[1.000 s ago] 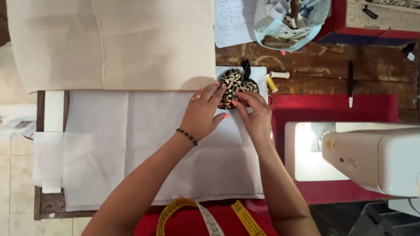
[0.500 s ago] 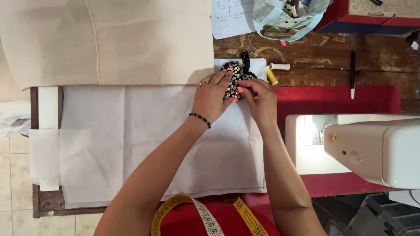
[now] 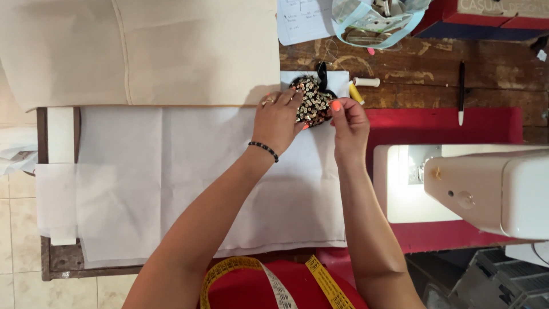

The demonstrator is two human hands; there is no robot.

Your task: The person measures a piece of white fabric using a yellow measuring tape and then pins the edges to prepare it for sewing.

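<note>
Both hands are up at the far edge of the white paper (image 3: 189, 183), working on a small black pincushion (image 3: 311, 100) bristling with pale pin heads. The left hand (image 3: 278, 120) cups it from the left, fingers curled against its side, ring and bead bracelet showing. The right hand (image 3: 347, 123) comes in from the right, thumb and forefinger pinched together at the cushion's edge (whether there's a pin between those fingertips, I can't tell, it's too small to see). The cushion sits just where the white paper meets the bare wooden table (image 3: 434, 86), with a yellow thread spool (image 3: 355, 92) close on its right. It looks soft and light, likely to squash under pressure, and prickly. Best held by the fabric sides, as the left hand is doing, well away from the points. A white sewing machine (image 3: 480, 189) stands to the right, beige cloth (image 3: 143, 51) lies far left, a yellow measuring tape (image 3: 320, 280) hangs near.
</note>
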